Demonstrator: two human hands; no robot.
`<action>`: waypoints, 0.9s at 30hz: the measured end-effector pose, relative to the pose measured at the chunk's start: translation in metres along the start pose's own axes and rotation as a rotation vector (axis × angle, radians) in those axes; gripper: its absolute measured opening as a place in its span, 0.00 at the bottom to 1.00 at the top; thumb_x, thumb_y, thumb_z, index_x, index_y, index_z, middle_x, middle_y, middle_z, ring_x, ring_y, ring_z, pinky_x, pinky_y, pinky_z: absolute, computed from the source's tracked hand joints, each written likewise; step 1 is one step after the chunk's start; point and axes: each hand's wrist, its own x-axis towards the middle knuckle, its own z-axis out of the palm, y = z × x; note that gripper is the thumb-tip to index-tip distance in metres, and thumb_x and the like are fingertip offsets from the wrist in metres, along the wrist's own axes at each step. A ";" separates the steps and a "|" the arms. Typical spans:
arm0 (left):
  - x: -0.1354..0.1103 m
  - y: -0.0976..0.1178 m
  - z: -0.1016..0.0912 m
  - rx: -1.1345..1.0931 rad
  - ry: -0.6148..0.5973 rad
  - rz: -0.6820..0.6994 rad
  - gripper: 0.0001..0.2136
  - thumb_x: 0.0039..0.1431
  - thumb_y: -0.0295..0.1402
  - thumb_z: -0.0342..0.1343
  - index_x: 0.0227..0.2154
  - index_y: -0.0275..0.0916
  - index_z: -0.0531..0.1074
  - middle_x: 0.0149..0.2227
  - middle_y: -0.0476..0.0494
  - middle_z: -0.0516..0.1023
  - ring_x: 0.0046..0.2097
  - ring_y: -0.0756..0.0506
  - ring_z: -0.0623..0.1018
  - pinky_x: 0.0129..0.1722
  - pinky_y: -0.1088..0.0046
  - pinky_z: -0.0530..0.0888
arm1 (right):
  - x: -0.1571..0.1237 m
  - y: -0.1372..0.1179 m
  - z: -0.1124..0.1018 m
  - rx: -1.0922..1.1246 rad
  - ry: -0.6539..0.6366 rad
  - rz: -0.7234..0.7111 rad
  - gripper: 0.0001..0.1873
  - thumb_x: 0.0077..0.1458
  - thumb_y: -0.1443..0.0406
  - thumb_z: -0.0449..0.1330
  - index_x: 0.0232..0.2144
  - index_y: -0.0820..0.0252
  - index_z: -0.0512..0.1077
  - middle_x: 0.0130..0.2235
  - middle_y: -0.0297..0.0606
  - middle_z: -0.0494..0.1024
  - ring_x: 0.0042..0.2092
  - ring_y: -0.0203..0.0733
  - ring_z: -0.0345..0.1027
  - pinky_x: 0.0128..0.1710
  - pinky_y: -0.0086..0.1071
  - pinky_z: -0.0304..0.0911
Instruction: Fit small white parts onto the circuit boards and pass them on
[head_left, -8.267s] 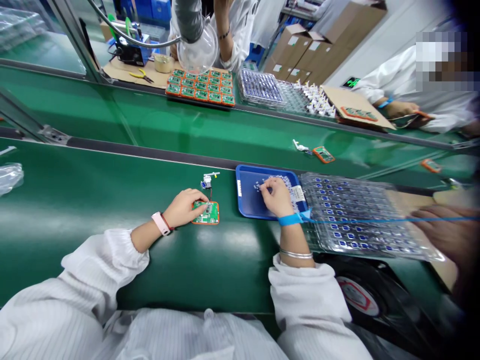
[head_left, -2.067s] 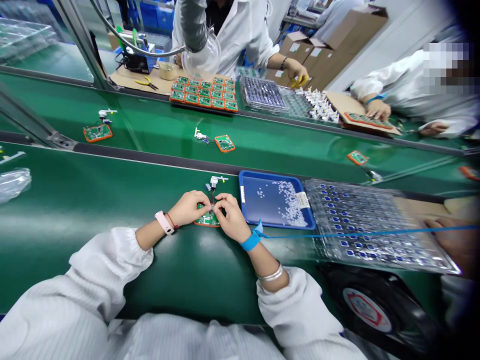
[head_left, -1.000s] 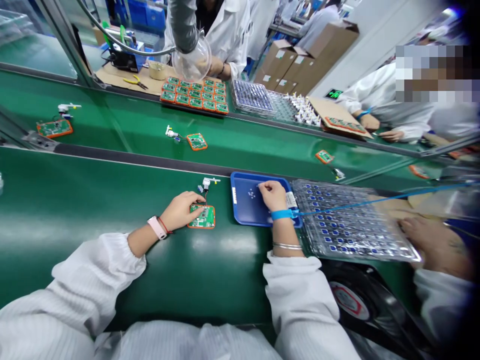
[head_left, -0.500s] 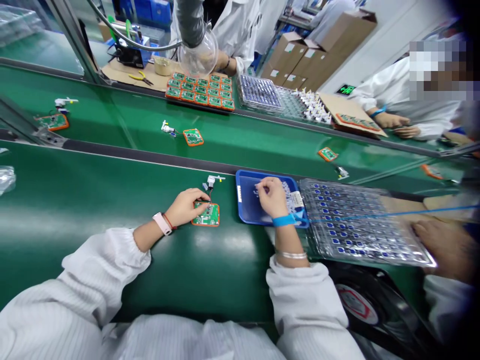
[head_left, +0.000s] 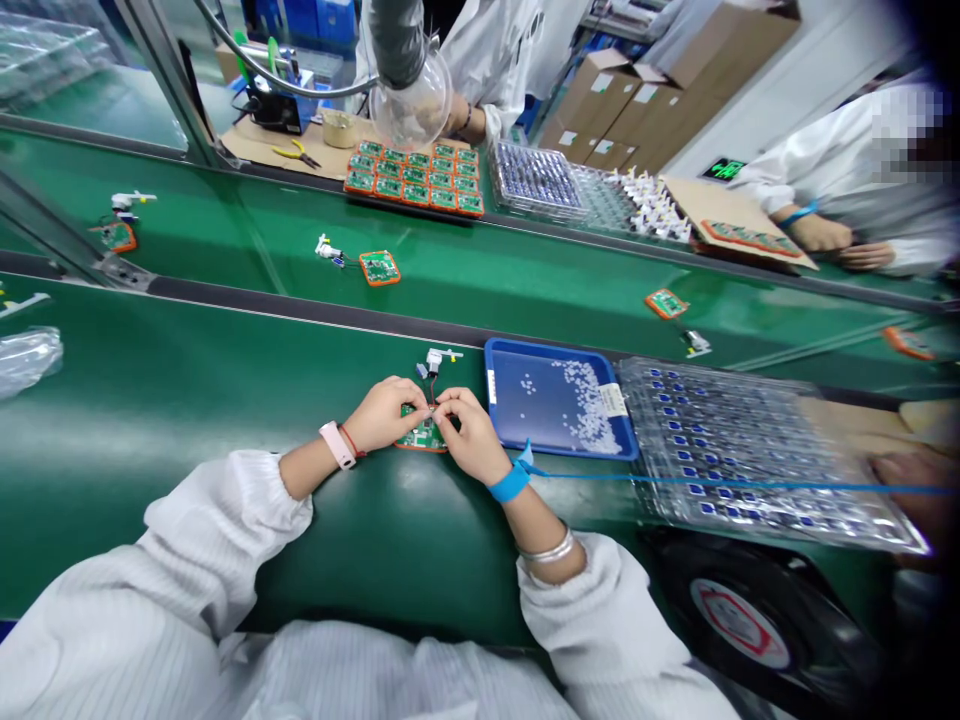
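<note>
The right hand (head_left: 471,434) has come off the blue tray (head_left: 562,350) to join the left hand (head_left: 384,414). Both now pinch closed at the green circuit board (head_left: 424,437), which lies directly beneath their fingertips on the desk (head_left: 150,420), with a white connector (head_left: 433,360) just beyond it.

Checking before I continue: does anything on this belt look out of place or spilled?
A crumpled plastic bag lies loose on the belt, well beyond the left hand. The white parts are scattered but stay inside the blue tray.
</note>
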 end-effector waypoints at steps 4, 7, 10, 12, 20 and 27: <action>0.004 0.003 0.000 0.019 -0.046 -0.073 0.05 0.52 0.26 0.54 0.24 0.37 0.74 0.31 0.46 0.77 0.36 0.47 0.75 0.39 0.70 0.70 | 0.003 0.001 0.003 -0.013 -0.033 0.067 0.08 0.52 0.70 0.52 0.22 0.59 0.64 0.35 0.41 0.66 0.40 0.39 0.63 0.42 0.36 0.62; 0.005 0.004 -0.003 0.048 -0.058 -0.082 0.05 0.53 0.27 0.54 0.24 0.37 0.73 0.31 0.46 0.77 0.35 0.47 0.75 0.39 0.71 0.70 | 0.004 -0.004 0.005 -0.033 -0.042 0.062 0.08 0.51 0.70 0.52 0.22 0.59 0.64 0.34 0.40 0.66 0.39 0.39 0.63 0.41 0.36 0.62; -0.002 0.003 -0.009 0.125 -0.062 -0.026 0.07 0.54 0.34 0.56 0.32 0.37 0.73 0.36 0.44 0.76 0.40 0.45 0.75 0.42 0.68 0.70 | 0.004 -0.009 -0.005 -0.059 0.001 -0.008 0.07 0.52 0.69 0.52 0.23 0.60 0.65 0.34 0.40 0.68 0.40 0.40 0.64 0.42 0.36 0.62; -0.011 0.003 -0.012 0.214 -0.112 0.070 0.21 0.50 0.43 0.60 0.45 0.38 0.70 0.45 0.40 0.74 0.48 0.40 0.72 0.47 0.63 0.67 | 0.004 -0.005 -0.023 -0.084 0.083 -0.044 0.07 0.53 0.68 0.53 0.24 0.59 0.67 0.35 0.41 0.69 0.40 0.40 0.64 0.41 0.36 0.61; 0.017 0.013 -0.029 0.265 -0.151 0.105 0.32 0.44 0.46 0.62 0.52 0.39 0.62 0.40 0.41 0.76 0.41 0.41 0.76 0.43 0.65 0.69 | -0.011 0.060 -0.103 -0.326 0.192 0.232 0.07 0.47 0.64 0.54 0.20 0.59 0.67 0.29 0.41 0.71 0.36 0.44 0.64 0.37 0.39 0.62; 0.138 -0.009 -0.059 0.166 0.563 -0.001 0.28 0.50 0.43 0.60 0.52 0.39 0.60 0.47 0.41 0.73 0.48 0.42 0.72 0.48 0.67 0.66 | -0.015 0.066 -0.100 -0.409 0.124 0.191 0.09 0.47 0.63 0.54 0.20 0.59 0.69 0.31 0.44 0.72 0.37 0.46 0.64 0.41 0.43 0.60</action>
